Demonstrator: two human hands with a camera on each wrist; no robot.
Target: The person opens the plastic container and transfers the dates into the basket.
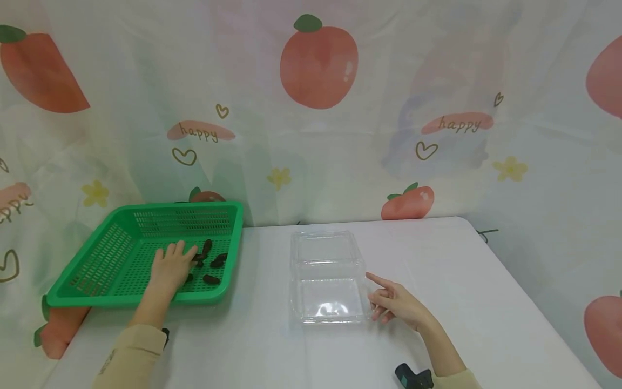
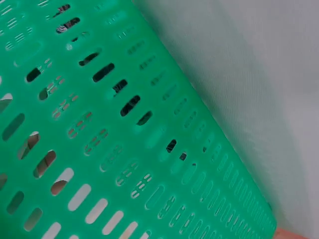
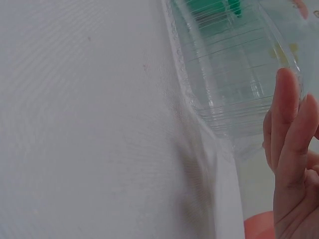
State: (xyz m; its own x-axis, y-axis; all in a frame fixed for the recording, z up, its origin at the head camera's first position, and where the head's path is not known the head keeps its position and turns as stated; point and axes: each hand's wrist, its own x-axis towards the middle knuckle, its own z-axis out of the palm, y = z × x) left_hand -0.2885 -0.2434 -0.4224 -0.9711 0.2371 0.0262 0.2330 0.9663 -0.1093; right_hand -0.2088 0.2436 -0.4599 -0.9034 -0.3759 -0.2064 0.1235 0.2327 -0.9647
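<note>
On the left stands a green plastic basket (image 1: 233, 254) with slotted walls. Several small dark brown oblong pieces (image 1: 211, 279) lie on the right part of its floor. My left hand (image 1: 170, 270) reaches over the near rim into the basket, fingers spread low beside these pieces; contact there is unclear. The left wrist view shows the slotted basket wall (image 2: 164, 134), which hides most of that hand. A clear plastic clamshell box (image 1: 330, 294) lies unfolded on the table. At its right edge is my right hand (image 1: 396, 302), index finger extended and the others loosely bent.
A white cloth covers the table (image 1: 437, 259), whose far edge meets a curtain (image 1: 311, 151) printed with fruit. A dark wrist device (image 1: 413, 376) sits by the right sleeve. The basket overhangs the table's left side.
</note>
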